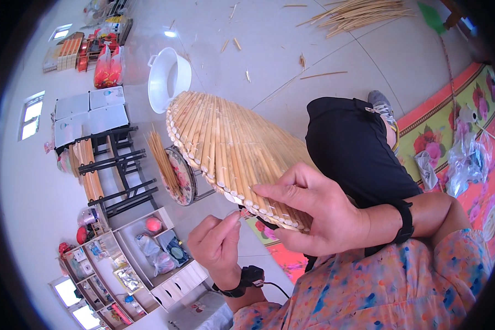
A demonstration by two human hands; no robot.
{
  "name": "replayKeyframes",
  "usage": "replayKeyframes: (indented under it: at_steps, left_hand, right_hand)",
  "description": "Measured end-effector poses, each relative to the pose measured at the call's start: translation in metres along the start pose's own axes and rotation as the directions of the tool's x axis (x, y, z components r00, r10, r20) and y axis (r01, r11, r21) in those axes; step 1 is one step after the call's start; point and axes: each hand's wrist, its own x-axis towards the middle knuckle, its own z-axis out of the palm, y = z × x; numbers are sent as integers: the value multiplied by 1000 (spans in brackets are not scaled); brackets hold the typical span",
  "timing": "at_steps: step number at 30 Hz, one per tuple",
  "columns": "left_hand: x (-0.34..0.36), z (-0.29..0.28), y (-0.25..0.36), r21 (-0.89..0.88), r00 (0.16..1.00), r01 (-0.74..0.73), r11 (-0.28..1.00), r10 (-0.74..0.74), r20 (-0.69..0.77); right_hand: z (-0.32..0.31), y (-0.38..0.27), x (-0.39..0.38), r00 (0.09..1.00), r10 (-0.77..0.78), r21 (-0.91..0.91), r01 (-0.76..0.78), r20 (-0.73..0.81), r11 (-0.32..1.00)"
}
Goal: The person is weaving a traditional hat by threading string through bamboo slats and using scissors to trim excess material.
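We are gripping the woven straw mat point(231, 146) with our right hand point(313, 212), thumb over its near edge and fingers curled underneath. The mat is lying above and beyond the hands, its long straws running from that near edge up toward the white basin point(168, 77). Our left hand point(217, 245) is pinching something thin just under that edge, fingertips closed; it is the nearer hand to the rim. Red packages point(107, 69) are sitting far left, and white shelves point(143, 258) with small packets below.
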Motion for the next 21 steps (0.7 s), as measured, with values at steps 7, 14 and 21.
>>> replayKeyframes:
  at_steps: [7,14,21]
  left_hand:
    - [-2,0,-2,-7,1000,24,1000,-24,10]
    - [-7,-2,-4,12,1000,5,1000,-5,-14]
    - [-8,-3,-2,15,1000,-2,1000,2,-12]
  right_hand:
    - [2,-1,0,999,41,89,-40,-13,995]
    - [5,-1,-1,1000,21,82,-22,4,996]
    - [8,0,-2,1000,12,59,-11,-2,998]
